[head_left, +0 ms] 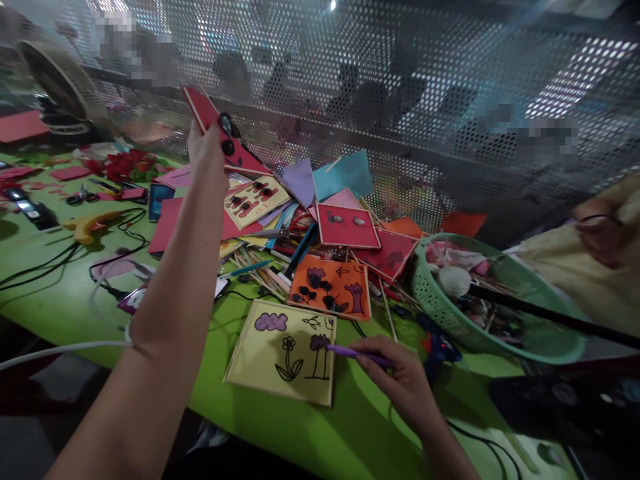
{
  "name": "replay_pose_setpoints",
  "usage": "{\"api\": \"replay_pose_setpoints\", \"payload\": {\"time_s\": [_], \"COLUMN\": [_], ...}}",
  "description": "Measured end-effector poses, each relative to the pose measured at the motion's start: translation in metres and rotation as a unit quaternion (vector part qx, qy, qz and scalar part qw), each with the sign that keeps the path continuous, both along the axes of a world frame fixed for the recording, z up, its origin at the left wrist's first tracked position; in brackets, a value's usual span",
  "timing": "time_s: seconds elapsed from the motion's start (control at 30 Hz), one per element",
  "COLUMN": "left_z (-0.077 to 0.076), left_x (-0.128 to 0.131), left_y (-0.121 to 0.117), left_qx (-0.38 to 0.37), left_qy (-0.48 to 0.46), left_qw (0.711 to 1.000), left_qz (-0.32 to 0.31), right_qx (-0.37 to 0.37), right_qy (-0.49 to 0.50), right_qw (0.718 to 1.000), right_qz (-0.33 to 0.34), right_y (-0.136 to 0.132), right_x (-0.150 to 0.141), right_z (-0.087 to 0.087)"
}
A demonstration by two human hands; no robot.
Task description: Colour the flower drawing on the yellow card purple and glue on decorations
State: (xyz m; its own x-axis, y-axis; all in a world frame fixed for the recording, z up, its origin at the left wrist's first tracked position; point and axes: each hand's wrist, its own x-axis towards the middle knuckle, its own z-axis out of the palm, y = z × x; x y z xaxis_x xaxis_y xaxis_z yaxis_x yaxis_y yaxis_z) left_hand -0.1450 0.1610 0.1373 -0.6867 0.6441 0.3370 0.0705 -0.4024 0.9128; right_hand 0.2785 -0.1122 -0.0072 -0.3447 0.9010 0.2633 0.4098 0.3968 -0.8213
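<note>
My right hand (400,370) is closed around a purple marker (357,353). Its tip meets the purple treetop drawn on a yellow framed card (257,360), which also bears a purple cloud, a flower and a bird in black outline. Stretched far forward, my left hand (205,150) grips a red framed card (200,107) with dark round pieces on it, tilted up near the mesh. Just beyond the yellow card lies an orange framed card (330,290) with purple and black shapes. Below the left hand is a cream card (257,200) with red and black figures.
A green plastic basket (500,353) of odds and ends stands right, a black rod across it. Red cards (347,225), sticks and pens are heaped centrally. A yellow glue gun (90,227), cords and a fan (63,80) are left. Perforated metal mesh (310,87) walls the back.
</note>
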Motion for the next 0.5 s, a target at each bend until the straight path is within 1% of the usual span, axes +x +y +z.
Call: {"api": "replay_pose_setpoints", "payload": {"time_s": [0.07, 0.13, 0.17, 0.2, 0.27, 0.33, 0.4, 0.43, 0.5], "left_z": [0.020, 0.036, 0.042, 0.047, 0.052, 0.051, 0.042, 0.034, 0.011], "left_x": [0.010, 0.023, 0.030, 0.037, 0.049, 0.061, 0.074, 0.081, 0.100], "left_y": [-0.014, -0.030, -0.037, -0.044, -0.051, -0.051, -0.044, -0.038, -0.025], "left_qx": [0.027, 0.044, 0.065, 0.070, 0.071, 0.060, 0.041, 0.023, -0.019], "left_qy": [-0.030, -0.051, -0.060, -0.071, -0.079, -0.089, -0.107, -0.117, -0.125], "left_qw": [0.999, 0.998, 0.996, 0.994, 0.991, 0.986, 0.978, 0.973, 0.961], "left_qz": [-0.003, -0.001, -0.019, -0.050, -0.087, -0.127, -0.173, -0.199, -0.247], "right_qx": [0.004, 0.008, 0.009, 0.008, 0.006, 0.008, 0.012, 0.015, 0.023], "right_qy": [0.002, 0.008, 0.012, 0.014, 0.018, 0.018, 0.013, 0.011, 0.009], "right_qw": [1.000, 1.000, 1.000, 1.000, 1.000, 1.000, 1.000, 1.000, 1.000], "right_qz": [0.001, 0.002, 0.002, 0.002, 0.001, 0.001, 0.003, 0.003, 0.003], "right_y": [0.000, 0.000, 0.001, 0.001, 0.001, 0.001, 0.001, 0.001, 0.002], "right_x": [0.000, -0.001, -0.001, -0.001, -0.002, -0.003, -0.003, -0.004, -0.004], "right_z": [0.000, 0.000, 0.000, 0.001, 0.003, 0.005, 0.006, 0.006, 0.005]}}
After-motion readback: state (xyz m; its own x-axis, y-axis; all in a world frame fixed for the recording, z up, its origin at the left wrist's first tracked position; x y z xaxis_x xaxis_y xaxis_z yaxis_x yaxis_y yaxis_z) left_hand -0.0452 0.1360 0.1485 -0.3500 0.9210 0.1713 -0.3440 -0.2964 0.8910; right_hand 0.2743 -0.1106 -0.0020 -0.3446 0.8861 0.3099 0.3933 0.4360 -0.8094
